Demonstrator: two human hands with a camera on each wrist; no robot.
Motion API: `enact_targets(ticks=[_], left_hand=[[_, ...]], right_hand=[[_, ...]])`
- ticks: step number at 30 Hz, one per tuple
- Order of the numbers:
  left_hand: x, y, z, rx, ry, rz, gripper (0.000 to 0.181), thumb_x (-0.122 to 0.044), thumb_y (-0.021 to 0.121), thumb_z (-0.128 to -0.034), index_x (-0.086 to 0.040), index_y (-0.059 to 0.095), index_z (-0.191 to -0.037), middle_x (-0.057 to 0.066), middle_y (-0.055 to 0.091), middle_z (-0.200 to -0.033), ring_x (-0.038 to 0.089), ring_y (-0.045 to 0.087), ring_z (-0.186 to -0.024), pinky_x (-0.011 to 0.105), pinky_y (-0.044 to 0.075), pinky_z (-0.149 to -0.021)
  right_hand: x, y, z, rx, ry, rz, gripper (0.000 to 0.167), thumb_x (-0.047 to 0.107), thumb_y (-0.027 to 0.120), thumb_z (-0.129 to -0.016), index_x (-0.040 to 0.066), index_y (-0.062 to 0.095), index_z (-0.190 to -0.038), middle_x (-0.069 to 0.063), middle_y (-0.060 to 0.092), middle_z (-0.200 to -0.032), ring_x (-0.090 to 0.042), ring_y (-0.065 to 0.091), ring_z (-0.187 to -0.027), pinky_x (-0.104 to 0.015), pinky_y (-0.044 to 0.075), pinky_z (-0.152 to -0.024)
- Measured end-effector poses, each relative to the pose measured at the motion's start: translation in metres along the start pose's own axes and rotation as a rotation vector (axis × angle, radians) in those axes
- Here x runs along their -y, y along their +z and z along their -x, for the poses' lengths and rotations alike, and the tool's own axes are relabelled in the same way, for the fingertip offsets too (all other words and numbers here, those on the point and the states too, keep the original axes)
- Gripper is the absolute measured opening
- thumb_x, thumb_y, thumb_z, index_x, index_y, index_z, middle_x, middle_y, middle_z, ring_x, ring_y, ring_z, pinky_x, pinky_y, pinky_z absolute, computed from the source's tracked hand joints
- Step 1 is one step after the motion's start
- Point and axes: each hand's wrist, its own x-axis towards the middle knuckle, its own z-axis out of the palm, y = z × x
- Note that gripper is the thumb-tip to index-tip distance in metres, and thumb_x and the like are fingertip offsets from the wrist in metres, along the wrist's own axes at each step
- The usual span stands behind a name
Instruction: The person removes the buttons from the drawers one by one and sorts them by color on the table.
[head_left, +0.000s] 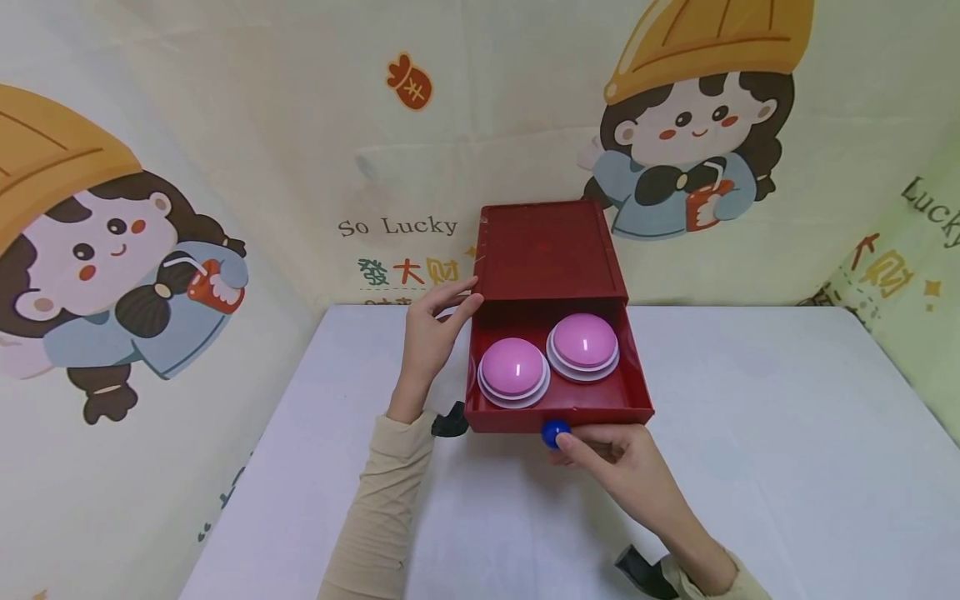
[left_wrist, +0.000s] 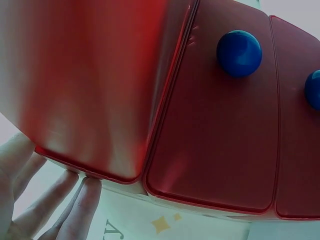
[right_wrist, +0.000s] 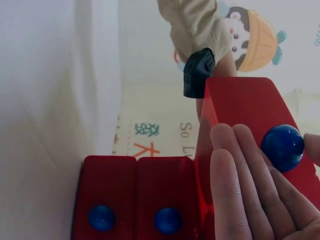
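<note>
My right hand [head_left: 626,467] pinches the round blue knob [head_left: 556,434] of a red drawer [head_left: 600,418]. This drawer is the top one and sticks out of a red cabinet [head_left: 551,250]. Inside it sit two pink domes on white round bases, a left one [head_left: 512,367] and a right one [head_left: 583,342]. My left hand [head_left: 431,342] lies against the cabinet's left side, its fingers fairly straight near the upper edge. In the left wrist view those fingers [left_wrist: 82,207] touch the red edge.
Two lower drawers with blue knobs, one knob [right_wrist: 101,218] and another [right_wrist: 168,220], stay pushed in below. The cabinet stands on a white-covered table [head_left: 780,433], close to a printed cloth backdrop [head_left: 300,167]. Dark wrist devices [head_left: 643,573] sit at both sleeves.
</note>
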Motion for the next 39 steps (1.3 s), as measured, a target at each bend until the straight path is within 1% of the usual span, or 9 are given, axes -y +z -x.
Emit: enact_targets(ticks=[6, 11, 14, 18, 23, 26, 29, 34, 39], left_hand=[[0.001, 0.000, 0.000, 0.000, 0.009, 0.002, 0.036, -0.018, 0.069, -0.0937, -0.005, 0.067, -0.127, 0.014, 0.067, -0.124, 0.028, 0.066, -0.109, 0.043, 0.057, -0.090], [0.001, 0.000, 0.000, 0.001, 0.012, 0.008, 0.036, -0.018, 0.069, -0.0937, -0.005, 0.067, -0.127, 0.015, 0.067, -0.123, 0.029, 0.066, -0.109, 0.042, 0.057, -0.090], [0.015, 0.001, -0.004, -0.005, 0.026, 0.010, 0.036, -0.025, 0.070, -0.0933, -0.012, 0.069, -0.127, 0.009, 0.068, -0.122, 0.023, 0.067, -0.107, 0.040, 0.058, -0.089], [0.035, 0.003, -0.009, -0.012, 0.041, 0.014, 0.037, -0.034, 0.071, -0.0919, -0.020, 0.069, -0.127, 0.001, 0.068, -0.123, 0.017, 0.067, -0.107, 0.036, 0.058, -0.087], [0.035, 0.003, -0.009, -0.003, 0.030, 0.038, 0.039, -0.032, 0.071, -0.0921, -0.017, 0.068, -0.128, 0.002, 0.068, -0.124, 0.018, 0.066, -0.108, 0.035, 0.058, -0.088], [0.034, 0.003, -0.009, 0.002, 0.025, 0.046, 0.039, -0.032, 0.071, -0.0921, -0.017, 0.067, -0.128, 0.002, 0.068, -0.124, 0.019, 0.065, -0.108, 0.035, 0.058, -0.088], [0.034, 0.003, -0.009, 0.008, 0.023, 0.051, 0.039, -0.031, 0.071, -0.0921, -0.016, 0.067, -0.128, 0.003, 0.068, -0.124, 0.020, 0.065, -0.109, 0.035, 0.058, -0.088], [0.033, 0.002, -0.009, 0.018, 0.022, 0.067, 0.040, -0.030, 0.071, -0.0922, -0.015, 0.066, -0.128, 0.004, 0.067, -0.125, 0.020, 0.064, -0.110, 0.034, 0.058, -0.088], [0.035, 0.003, -0.009, 0.027, 0.030, 0.069, 0.041, -0.030, 0.072, -0.0913, -0.017, 0.065, -0.130, 0.003, 0.066, -0.125, 0.019, 0.064, -0.109, 0.034, 0.058, -0.088]], right_hand=[[0.000, -0.004, 0.002, 0.008, -0.004, 0.002, 0.030, 0.023, 0.065, -0.097, 0.002, 0.072, -0.116, -0.012, 0.076, -0.100, -0.020, 0.075, -0.086, -0.031, 0.059, -0.081], [0.001, -0.010, 0.004, -0.003, 0.001, 0.034, 0.028, 0.026, 0.063, -0.098, 0.004, 0.074, -0.111, -0.006, 0.077, -0.094, -0.019, 0.075, -0.086, -0.028, 0.059, -0.080], [0.003, -0.014, 0.004, -0.013, 0.001, 0.066, 0.027, 0.029, 0.062, -0.099, 0.008, 0.075, -0.108, -0.001, 0.077, -0.093, -0.017, 0.075, -0.085, -0.025, 0.058, -0.081], [0.005, -0.019, 0.006, -0.022, -0.046, 0.085, 0.024, 0.027, 0.061, -0.100, 0.010, 0.075, -0.107, 0.002, 0.077, -0.091, -0.015, 0.075, -0.084, -0.024, 0.058, -0.081], [0.010, -0.025, 0.009, -0.023, -0.145, 0.065, 0.020, 0.016, 0.058, -0.101, 0.007, 0.074, -0.108, 0.000, 0.078, -0.091, -0.018, 0.075, -0.084, -0.027, 0.059, -0.079], [0.014, -0.028, 0.011, -0.037, -0.171, 0.073, 0.019, 0.013, 0.058, -0.101, 0.006, 0.074, -0.107, -0.001, 0.078, -0.091, -0.018, 0.075, -0.083, -0.026, 0.059, -0.080], [0.019, -0.031, 0.013, -0.054, -0.158, 0.100, 0.019, 0.014, 0.058, -0.101, 0.007, 0.074, -0.108, 0.001, 0.077, -0.090, -0.017, 0.075, -0.083, -0.025, 0.058, -0.081], [0.029, -0.036, 0.016, -0.072, -0.129, 0.162, 0.020, 0.020, 0.058, -0.101, 0.012, 0.074, -0.111, 0.004, 0.077, -0.091, -0.015, 0.074, -0.084, -0.026, 0.058, -0.082], [0.038, -0.040, 0.019, -0.082, -0.130, 0.179, 0.020, 0.020, 0.058, -0.101, 0.014, 0.074, -0.113, 0.004, 0.077, -0.092, -0.015, 0.074, -0.086, -0.026, 0.057, -0.082]])
